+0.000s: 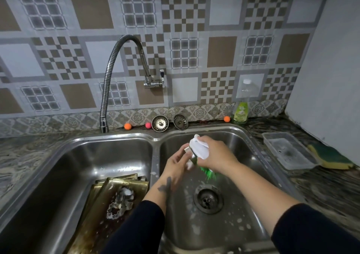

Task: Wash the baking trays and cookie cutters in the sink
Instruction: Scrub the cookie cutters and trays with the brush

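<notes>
While the right hand closes its fingers around the white handle of a scrubbing brush, green bristles pointing down toward the basin, the left hand pinches a small metal piece, most likely a cookie cutter, against those bristles. Only a sliver of the metal shows between the 2 hands, so its shape cannot be told. Both hands work above the right basin of the double sink, over the open drain, with soap flecks scattered on the steel.

In the left basin a stack of brass-coloured baking trays leans at an angle, and at least 2 more soapy cutters lie on the top tray. The faucet hangs over that left basin with no water visibly running.

For this step to go well, the left fingertips should grip the cutter by its outer wall and turn it a little after each stroke, so the bristles reach inside the band and into any tight corners. A light grip risks dropping it toward the uncovered drain, so holding it low over the basin seems wise. Dish soap, 2 strainers, a plastic container and a sponge sit on the counter.
</notes>
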Motion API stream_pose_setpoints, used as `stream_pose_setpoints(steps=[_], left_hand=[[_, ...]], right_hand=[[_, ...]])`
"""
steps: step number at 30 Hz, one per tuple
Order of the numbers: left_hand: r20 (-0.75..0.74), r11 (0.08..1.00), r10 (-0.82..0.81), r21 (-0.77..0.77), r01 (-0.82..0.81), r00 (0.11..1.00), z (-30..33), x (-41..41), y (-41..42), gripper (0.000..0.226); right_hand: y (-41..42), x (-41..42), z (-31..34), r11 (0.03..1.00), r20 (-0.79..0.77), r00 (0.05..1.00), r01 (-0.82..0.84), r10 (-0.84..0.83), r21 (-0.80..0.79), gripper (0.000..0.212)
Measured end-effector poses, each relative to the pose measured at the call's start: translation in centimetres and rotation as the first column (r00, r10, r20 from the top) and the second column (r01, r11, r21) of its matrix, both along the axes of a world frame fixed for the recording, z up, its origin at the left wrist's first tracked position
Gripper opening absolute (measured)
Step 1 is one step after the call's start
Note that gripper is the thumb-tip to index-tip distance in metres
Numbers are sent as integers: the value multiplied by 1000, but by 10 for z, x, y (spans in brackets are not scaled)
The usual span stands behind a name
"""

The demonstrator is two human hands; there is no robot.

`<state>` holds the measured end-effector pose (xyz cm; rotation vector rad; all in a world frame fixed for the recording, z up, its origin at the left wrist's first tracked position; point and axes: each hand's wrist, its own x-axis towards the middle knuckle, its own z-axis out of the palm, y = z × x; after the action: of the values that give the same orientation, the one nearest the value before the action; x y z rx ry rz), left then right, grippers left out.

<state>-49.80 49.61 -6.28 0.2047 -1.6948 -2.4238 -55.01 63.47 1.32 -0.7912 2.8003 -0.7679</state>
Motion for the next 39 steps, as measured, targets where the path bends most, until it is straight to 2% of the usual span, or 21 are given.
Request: stream_pose_setpoints(steps=[4,8,12,14,17,20,21,23,26,28,31,33,36,39], left_hand=[[97,991,130,-6,-130,987,-3,4,-10,34],[47,995,61,-76,-57,997,-6,9,-4,25],[152,970,243,-20,-243,958,-10,10,-15,31],[181,974,224,-13,-225,958,-12,16,-17,28],[180,982,190,-15,-191,965,-9,22,-12,28],[126,940,299,-210,-270,946,-6,26,-31,33],[107,889,371,-329,-320,922,-4,30,-41,35],[82,723,495,-591,-358,865,-4,45,-63,41],[122,494,575,-840,-224,809,-15,77,-95,48],[231,420,609,-905,-61,758,-32,103,-112,50],[385,396,651,-907,140,654,-62,138,-128,47],[438,423,665,-888,177,605,-75,154,-130,42],[473,377,652,-880,289,592,-83,164,-131,46],[508,369,626,-862,349,592,-81,165,-131,52]], right_hand=[[-8,8,-2,999,123,991,-49,47,13,76],[-13,11,-4,999,56,998,35,-36,13,74],[-24,22,-19,993,213,976,55,-32,-102,71],[-27,22,-22,995,178,983,60,-45,-78,71],[-32,22,-26,996,46,996,82,-83,18,75],[-40,26,-26,996,46,996,84,-82,-29,74],[-41,26,-26,996,48,996,81,-79,-41,74],[-42,25,-24,996,44,996,86,-84,-39,74],[-42,21,-20,995,11,995,95,-95,-19,74],[-44,21,-18,995,7,996,94,-94,-14,74],[-47,25,-22,996,20,996,91,-91,-18,73],[-49,29,-27,996,30,995,91,-90,-15,72],[-53,35,-35,996,56,995,85,-84,-16,72],[-56,39,-41,996,58,995,86,-86,-2,73]])
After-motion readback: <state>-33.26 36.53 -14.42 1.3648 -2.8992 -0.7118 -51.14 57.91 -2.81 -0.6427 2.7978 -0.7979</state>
